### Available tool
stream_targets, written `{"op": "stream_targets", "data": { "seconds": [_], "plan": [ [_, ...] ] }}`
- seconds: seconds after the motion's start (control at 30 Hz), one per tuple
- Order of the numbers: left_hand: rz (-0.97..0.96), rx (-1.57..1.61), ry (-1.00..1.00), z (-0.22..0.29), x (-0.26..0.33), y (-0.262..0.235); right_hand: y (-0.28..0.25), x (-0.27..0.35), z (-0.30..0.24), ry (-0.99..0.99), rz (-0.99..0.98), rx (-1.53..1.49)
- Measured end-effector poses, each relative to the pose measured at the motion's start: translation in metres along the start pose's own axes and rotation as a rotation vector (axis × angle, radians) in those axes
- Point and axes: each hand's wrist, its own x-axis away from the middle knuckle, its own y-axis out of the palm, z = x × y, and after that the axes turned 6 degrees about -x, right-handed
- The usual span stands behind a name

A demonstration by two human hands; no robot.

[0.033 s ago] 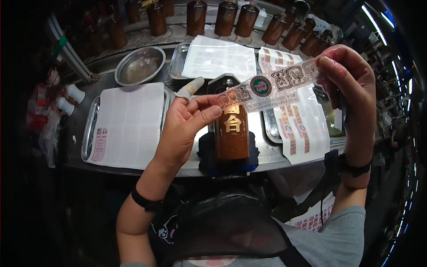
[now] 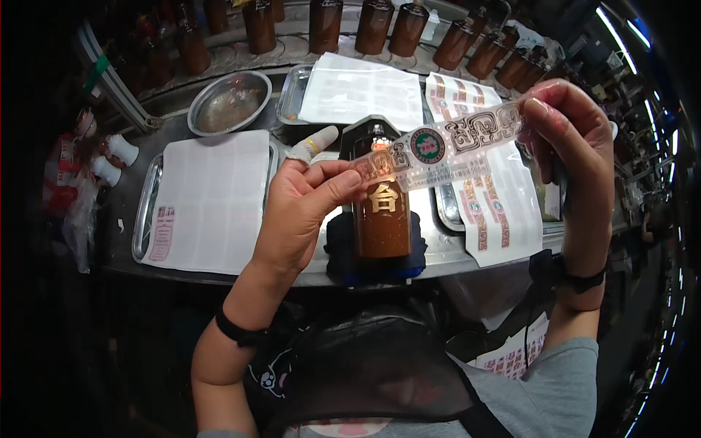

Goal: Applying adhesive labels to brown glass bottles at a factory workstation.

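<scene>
A long clear label strip point(image 2: 466, 136) with dark scroll patterns and a round green-and-red emblem is stretched between my two hands. My left hand point(image 2: 301, 201) pinches its left end between thumb and finger, and one of its raised fingers wears a whitish cover. At the other end, higher up, my right hand point(image 2: 573, 124) grips the strip between thumb and fingers. Behind and below the strip is a brown bottle point(image 2: 383, 237) with gold characters, resting on a dark cloth pad point(image 2: 418, 244). The strip covers part of the bottle's upper front; whether they touch, I cannot tell.
White label sheets point(image 2: 212, 197) lie on a metal tray at left, more sheets point(image 2: 361, 91) at the back, and printed strips point(image 2: 504, 219) at right. A metal bowl point(image 2: 230, 104) stands back left. Several brown bottles point(image 2: 325, 25) line the far side. The metal table's front edge point(image 2: 307, 281) is near me.
The middle of the strip has come down slightly toward the bottle, and my right hand is a little lower. Both hands keep their hold; the whole view has shifted slightly.
</scene>
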Motion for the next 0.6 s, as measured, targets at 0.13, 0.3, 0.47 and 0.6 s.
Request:
{"op": "stream_targets", "data": {
  "seconds": [0.13,0.3,0.47,0.6],
  "plan": [
    [0.079,-0.104,-0.079,-0.008,0.030,-0.017,0.009,0.037,0.045,0.251,0.089,-0.040],
    [0.148,-0.260,-0.147,-0.033,0.048,-0.039,0.019,0.093,0.103,0.440,0.131,-0.217],
    [0.185,-0.341,-0.088,-0.051,0.037,-0.045,0.019,0.100,0.131,0.456,0.165,-0.167],
    [0.187,-0.339,-0.116,-0.060,0.032,-0.047,0.019,0.101,0.149,0.476,0.126,-0.175]
  ]
}}
